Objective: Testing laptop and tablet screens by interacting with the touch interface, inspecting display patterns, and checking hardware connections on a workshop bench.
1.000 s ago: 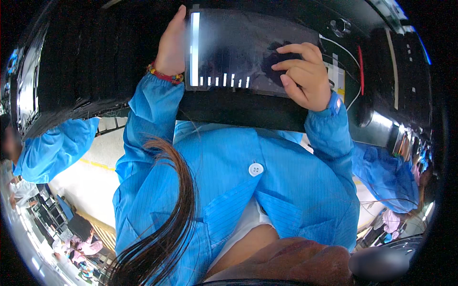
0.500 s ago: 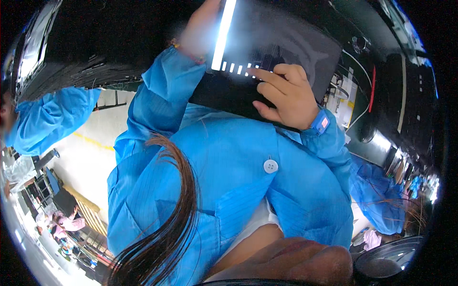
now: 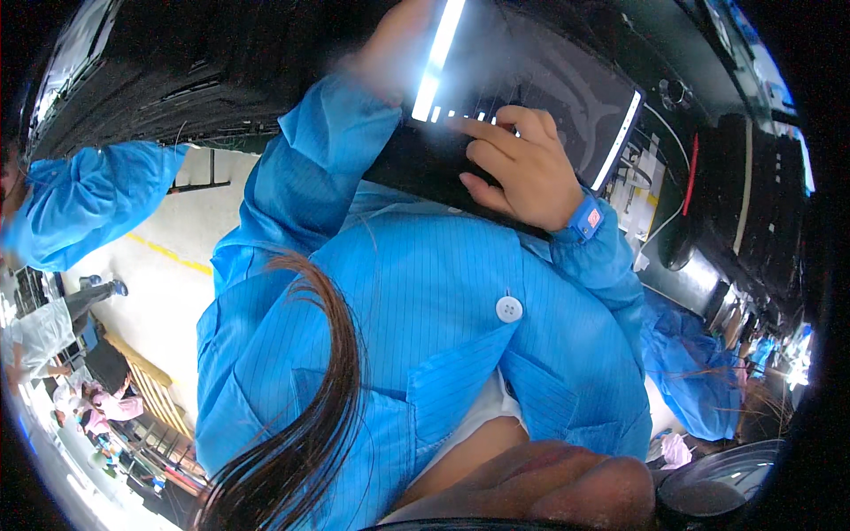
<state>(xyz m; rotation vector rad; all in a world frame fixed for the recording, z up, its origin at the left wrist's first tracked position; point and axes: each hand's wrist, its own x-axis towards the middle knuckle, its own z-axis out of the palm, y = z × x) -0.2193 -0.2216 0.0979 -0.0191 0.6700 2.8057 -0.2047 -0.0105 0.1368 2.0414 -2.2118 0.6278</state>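
Note:
A dark, glossy flat screen panel (image 3: pixel 584 115) lies tilted in front of my chest. On its face show a bright white bar, a row of small white blocks and a white strip along its right edge; I cannot tell whether these are lit or reflected. My right hand (image 3: pixel 524 166) rests over its lower part. The index finger is stretched toward the white blocks, the other fingers are loosely bent and the thumb stands apart, with nothing held. My left hand (image 3: pixel 394 51) is at the panel's left edge, blurred by glare, its fingers cut off by the frame's top.
To the right lie a thin white cable (image 3: pixel 680 142), a red stick-like piece (image 3: pixel 691 173) and a white-and-yellow part (image 3: pixel 639 199) on a dark green surface. Co-workers' blue sleeves appear at left (image 3: pixel 97 203) and right (image 3: pixel 691 367). A slatted wooden pallet (image 3: pixel 150 380) stands on the floor.
The panel has shifted and tilted slightly, with the white strip now showing along its right edge. My right hand has moved a little left and up across it; my left arm has moved right.

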